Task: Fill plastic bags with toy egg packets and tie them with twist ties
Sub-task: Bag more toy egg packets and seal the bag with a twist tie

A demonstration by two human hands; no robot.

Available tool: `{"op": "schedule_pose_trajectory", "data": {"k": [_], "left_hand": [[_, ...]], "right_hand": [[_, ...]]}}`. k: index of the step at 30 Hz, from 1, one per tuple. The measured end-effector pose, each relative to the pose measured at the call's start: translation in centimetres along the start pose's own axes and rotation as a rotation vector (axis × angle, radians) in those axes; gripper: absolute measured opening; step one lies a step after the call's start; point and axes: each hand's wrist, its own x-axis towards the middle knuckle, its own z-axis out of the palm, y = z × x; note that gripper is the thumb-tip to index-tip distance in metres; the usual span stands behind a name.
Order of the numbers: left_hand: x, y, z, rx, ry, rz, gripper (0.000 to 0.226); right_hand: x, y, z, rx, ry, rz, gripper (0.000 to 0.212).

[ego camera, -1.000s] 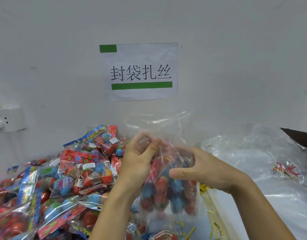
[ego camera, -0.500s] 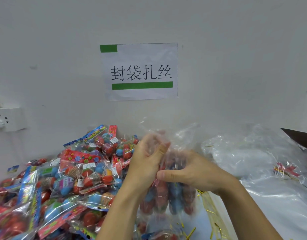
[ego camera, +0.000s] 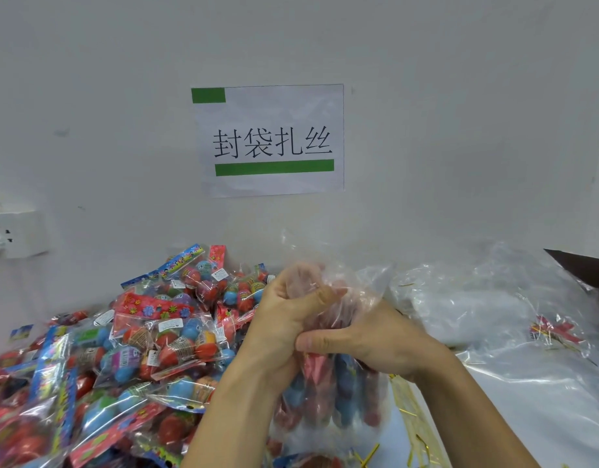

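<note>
A clear plastic bag (ego camera: 328,396) holding red and blue toy egg packets hangs upright between my hands at the centre. My left hand (ego camera: 284,319) grips the gathered top of the bag, thumb pressed across the bunched film. My right hand (ego camera: 365,342) wraps round the bag's neck just below, thumb pointing left. A large heap of toy egg packets (ego camera: 149,339) in printed cellophane fills the left side. Gold twist ties (ego camera: 409,430) lie loose under the bag at the lower right.
A pile of empty clear plastic bags (ego camera: 487,309) covers the right side, with a small red and gold bundle (ego camera: 555,332) on it. A white wall with a paper sign (ego camera: 271,140) stands close behind. A wall socket (ego camera: 11,238) sits at the far left.
Both hands have drawn closer together and the bag's open mouth has been bunched into a tight neck. The bag has sunk a little lower in view.
</note>
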Motion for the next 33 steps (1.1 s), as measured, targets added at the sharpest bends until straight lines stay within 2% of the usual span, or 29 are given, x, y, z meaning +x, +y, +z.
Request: {"op": "schedule_pose_trajectory", "data": {"k": [6,11,13,15,17,19,23,26,28,31,33], "left_hand": [[-0.3,0.1,0.4,0.001,-0.004,-0.014,0.014],[-0.4,0.3,0.4,-0.029,-0.033,-0.062,0.035],[-0.3,0.1,0.4,-0.042,-0.018,-0.067,0.037],[-0.2,-0.4,0.5,-0.03,0.018,-0.055,0.049],[0.1,-0.9,0.6,0.005,0.052,-0.019,0.058],[0.3,-1.3,0.6,0.032,0.078,0.022,0.06],[0.9,-1.9,-0.1,0.2,0.136,0.069,0.061],[1.2,-2.0,-0.3,0.234,0.227,0.08,0.072],[1.2,-1.6,-0.2,0.338,0.287,0.12,0.075],[0.5,-0.6,-0.1,0.684,0.294,0.173,0.072],[0.1,0.0,-0.3,0.833,0.226,0.132,0.075]], "right_hand": [[-0.2,0.0,-0.2,0.041,-0.004,-0.045,0.031],[-0.2,0.2,-0.6,-0.006,0.058,-0.025,0.006],[-0.1,0.3,-0.7,-0.018,0.099,0.011,0.012],[0.0,0.1,-0.5,-0.049,0.134,0.037,0.021],[0.1,0.1,-0.3,-0.076,0.163,0.068,0.039],[0.4,0.2,-0.1,-0.076,0.176,0.107,0.038],[0.7,0.2,0.6,-0.164,0.118,0.128,0.042],[0.9,0.5,0.9,-0.227,0.123,0.153,0.062],[1.0,0.5,1.0,-0.264,0.131,0.159,0.065],[1.1,0.5,0.7,-0.268,0.199,0.16,0.056],[1.1,1.0,0.0,-0.266,0.295,0.184,0.048]]}}
